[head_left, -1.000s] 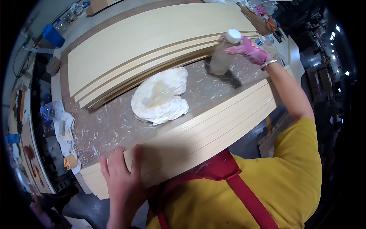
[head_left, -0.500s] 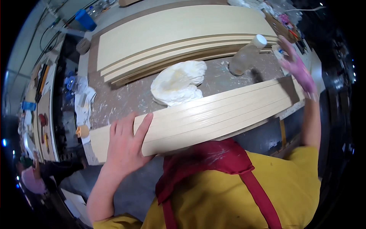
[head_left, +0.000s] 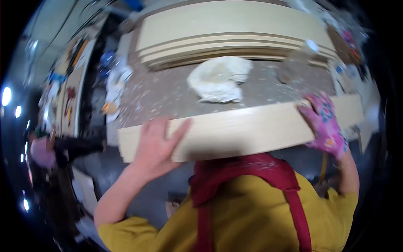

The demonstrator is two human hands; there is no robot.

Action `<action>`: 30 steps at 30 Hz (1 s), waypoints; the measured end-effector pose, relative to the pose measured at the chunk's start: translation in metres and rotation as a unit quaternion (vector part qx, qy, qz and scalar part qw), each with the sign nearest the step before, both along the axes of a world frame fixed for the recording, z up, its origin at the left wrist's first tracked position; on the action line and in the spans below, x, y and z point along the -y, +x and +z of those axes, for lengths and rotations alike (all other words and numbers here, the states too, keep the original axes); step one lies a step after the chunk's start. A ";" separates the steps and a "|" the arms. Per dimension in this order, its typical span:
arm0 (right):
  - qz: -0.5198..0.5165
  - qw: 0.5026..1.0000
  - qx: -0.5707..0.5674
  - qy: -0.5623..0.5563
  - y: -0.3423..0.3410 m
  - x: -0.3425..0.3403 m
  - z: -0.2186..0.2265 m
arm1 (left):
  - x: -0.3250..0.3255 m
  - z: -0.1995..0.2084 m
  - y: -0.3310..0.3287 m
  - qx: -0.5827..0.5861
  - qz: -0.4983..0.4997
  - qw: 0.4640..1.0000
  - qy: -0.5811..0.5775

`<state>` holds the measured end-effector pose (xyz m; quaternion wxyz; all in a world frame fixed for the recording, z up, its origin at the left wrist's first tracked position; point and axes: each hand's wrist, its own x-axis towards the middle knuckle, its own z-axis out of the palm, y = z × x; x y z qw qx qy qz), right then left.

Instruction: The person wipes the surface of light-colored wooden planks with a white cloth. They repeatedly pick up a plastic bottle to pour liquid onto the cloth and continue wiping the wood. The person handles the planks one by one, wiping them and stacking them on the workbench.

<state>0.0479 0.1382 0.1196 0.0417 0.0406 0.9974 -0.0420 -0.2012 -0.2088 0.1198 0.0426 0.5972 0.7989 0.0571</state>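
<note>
A stack of long, narrow pale boards (head_left: 252,126) lies across the near side of the worktable, in front of my body. My bare left hand (head_left: 155,145) grips its left part, fingers spread over the far edge and palm at the near edge. Toward the right end, my right hand (head_left: 325,126), in a pink flowered glove, is closed across the width of the boards. Just beyond them sits a crumpled white cloth (head_left: 218,80). A cloudy bottle with a white cap (head_left: 294,65) stands to the right of the cloth, blurred.
Larger pale panels (head_left: 231,21) are stacked at the back of the brown worktable (head_left: 159,96). A small orange-tan object (head_left: 110,108) lies at its left edge. Tools lie on a bench (head_left: 71,92) farther left, with another person (head_left: 44,153) below it. Clutter (head_left: 350,40) fills the back right.
My right hand has come down from beyond the right end onto the boards. The boards, fanned out in steps before, now look lined up. The view has shifted.
</note>
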 end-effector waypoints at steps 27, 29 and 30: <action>0.176 0.979 0.042 -0.089 -0.090 0.111 0.006 | -0.179 -0.176 -0.163 0.248 0.207 0.942 -0.086; 0.170 0.981 0.040 -0.082 -0.089 0.115 0.006 | -0.182 -0.187 -0.159 0.303 0.147 0.939 -0.068; 0.173 0.981 0.039 -0.080 -0.091 0.116 0.006 | -0.179 -0.191 -0.162 0.347 0.120 0.927 -0.078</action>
